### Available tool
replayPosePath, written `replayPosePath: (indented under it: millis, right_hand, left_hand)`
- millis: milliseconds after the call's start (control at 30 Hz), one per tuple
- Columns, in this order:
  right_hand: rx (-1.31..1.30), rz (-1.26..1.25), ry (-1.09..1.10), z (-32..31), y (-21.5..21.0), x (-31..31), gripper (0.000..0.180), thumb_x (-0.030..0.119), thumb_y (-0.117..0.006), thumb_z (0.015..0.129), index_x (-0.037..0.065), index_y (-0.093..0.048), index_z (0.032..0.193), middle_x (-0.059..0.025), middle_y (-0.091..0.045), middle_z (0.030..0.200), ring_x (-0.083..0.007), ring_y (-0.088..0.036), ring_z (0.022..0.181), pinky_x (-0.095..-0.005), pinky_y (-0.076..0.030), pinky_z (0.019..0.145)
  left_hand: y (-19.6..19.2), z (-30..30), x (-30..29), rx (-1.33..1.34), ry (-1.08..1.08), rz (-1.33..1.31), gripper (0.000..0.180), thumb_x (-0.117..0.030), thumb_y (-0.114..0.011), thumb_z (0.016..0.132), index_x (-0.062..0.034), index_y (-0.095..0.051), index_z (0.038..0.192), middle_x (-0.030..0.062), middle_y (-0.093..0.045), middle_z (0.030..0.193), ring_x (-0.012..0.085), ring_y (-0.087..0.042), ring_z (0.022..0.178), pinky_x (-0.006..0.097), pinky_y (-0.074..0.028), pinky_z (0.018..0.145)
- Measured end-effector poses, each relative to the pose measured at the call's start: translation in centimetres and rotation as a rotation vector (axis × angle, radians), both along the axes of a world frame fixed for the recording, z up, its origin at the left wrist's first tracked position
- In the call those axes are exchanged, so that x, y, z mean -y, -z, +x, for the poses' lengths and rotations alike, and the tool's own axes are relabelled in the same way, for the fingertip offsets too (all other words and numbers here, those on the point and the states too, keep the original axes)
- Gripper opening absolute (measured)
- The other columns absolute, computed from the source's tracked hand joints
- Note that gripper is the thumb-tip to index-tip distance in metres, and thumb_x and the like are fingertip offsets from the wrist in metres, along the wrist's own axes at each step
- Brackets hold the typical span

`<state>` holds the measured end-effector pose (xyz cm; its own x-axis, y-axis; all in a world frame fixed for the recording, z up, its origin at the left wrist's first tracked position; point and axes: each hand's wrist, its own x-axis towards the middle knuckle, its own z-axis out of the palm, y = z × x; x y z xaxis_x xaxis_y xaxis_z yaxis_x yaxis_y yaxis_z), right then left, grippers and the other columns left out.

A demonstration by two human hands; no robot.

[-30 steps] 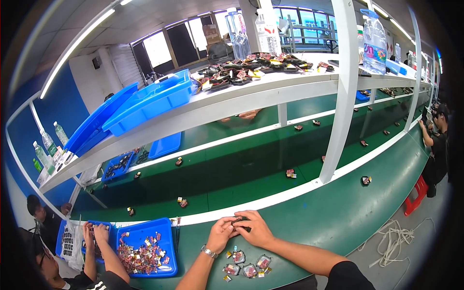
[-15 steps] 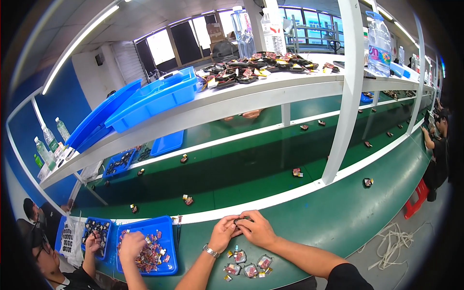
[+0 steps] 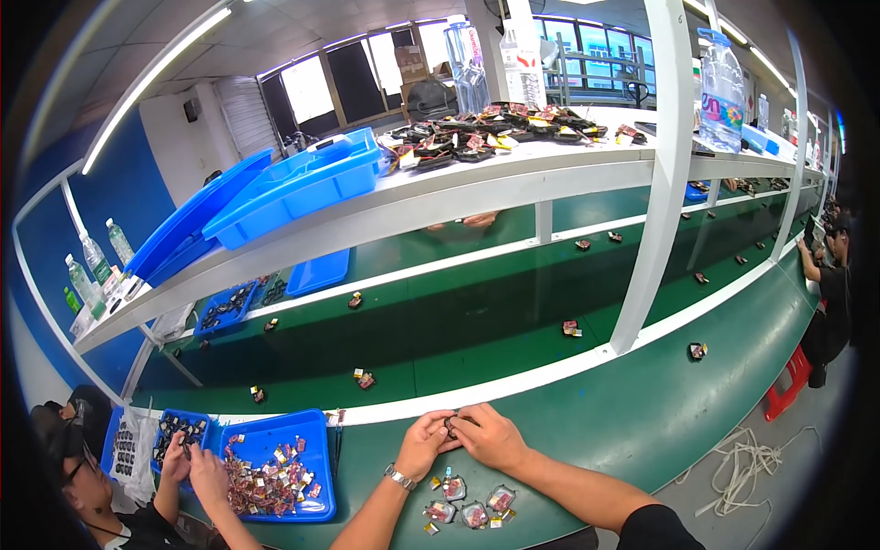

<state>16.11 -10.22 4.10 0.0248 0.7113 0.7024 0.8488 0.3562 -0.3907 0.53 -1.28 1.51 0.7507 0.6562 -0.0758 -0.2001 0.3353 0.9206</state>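
My left hand [image 3: 424, 443] and my right hand [image 3: 488, 434] meet at the near edge of the green workbench [image 3: 642, 412], just below the white rail. Together they pinch a small dark part [image 3: 452, 423] between the fingertips. A watch sits on my left wrist. Close to my forearms lie several small dark assembled pieces with red and yellow bits [image 3: 467, 504]. To my left stands a blue tray of loose small parts [image 3: 275, 472].
A green conveyor belt [image 3: 440, 339] carries scattered small parts. A white shelf above holds blue bins [image 3: 293, 188], dark parts and water bottles. A co-worker at lower left has hands in the blue trays [image 3: 197, 467]. Another person stands at far right beside a red stool [image 3: 788, 390].
My hands stay together on the small part. The parts on the belt have shifted slightly to the right. The co-worker's hands have moved about over the blue trays.
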Motion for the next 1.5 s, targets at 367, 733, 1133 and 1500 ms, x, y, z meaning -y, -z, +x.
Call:
replayPosePath:
  millis: [367,733,1133,1500]
  right_hand:
    - [-0.002,0.034,0.049,-0.5,0.7,-0.4,0.011,0.008,-0.067,0.078,0.005,-0.065,0.088,-0.0047,-0.059,0.095,-0.0216,-0.059,0.088,-0.0327,-0.054,0.070]
    - [-0.634,-0.177,-0.095,-0.4,1.2,-0.5,0.019,0.003,-0.066,0.081,0.001,-0.065,0.100,-0.0103,-0.063,0.098,-0.0207,-0.066,0.079,-0.0296,-0.055,0.070]
    - [-0.751,-0.293,-0.093,0.6,1.8,-1.8,0.018,0.004,-0.070,0.082,-0.001,-0.067,0.099,-0.0093,-0.068,0.087,-0.0117,-0.067,0.076,-0.0249,-0.055,0.070]
    - [-0.315,-0.229,0.550,8.8,1.9,-12.8,0.024,0.012,-0.073,0.073,0.000,-0.068,0.094,-0.0149,-0.067,0.091,-0.0289,-0.063,0.088,-0.0382,-0.051,0.080]
  left_hand:
    - [-0.2,0.3,0.2,-0.038,-0.029,0.000,0.028,-0.003,-0.047,0.098,-0.0005,-0.047,0.126,0.0100,-0.063,0.115,0.0190,-0.063,0.104,0.036,-0.054,0.091]
    - [1.0,0.8,1.1,-0.174,-0.226,0.240,0.020,-0.001,-0.052,0.096,0.0026,-0.054,0.115,0.0096,-0.065,0.109,0.0140,-0.064,0.094,0.025,-0.053,0.079]
    - [0.9,1.0,0.9,-0.112,-0.230,0.280,0.027,0.000,-0.054,0.094,0.0044,-0.051,0.121,0.0133,-0.063,0.113,0.0163,-0.063,0.101,0.028,-0.054,0.083]
    - [1.9,-2.5,-4.8,-0.215,-0.841,0.456,0.013,0.001,-0.057,0.087,-0.0002,-0.057,0.101,0.0092,-0.067,0.094,0.0140,-0.066,0.079,0.026,-0.055,0.065]
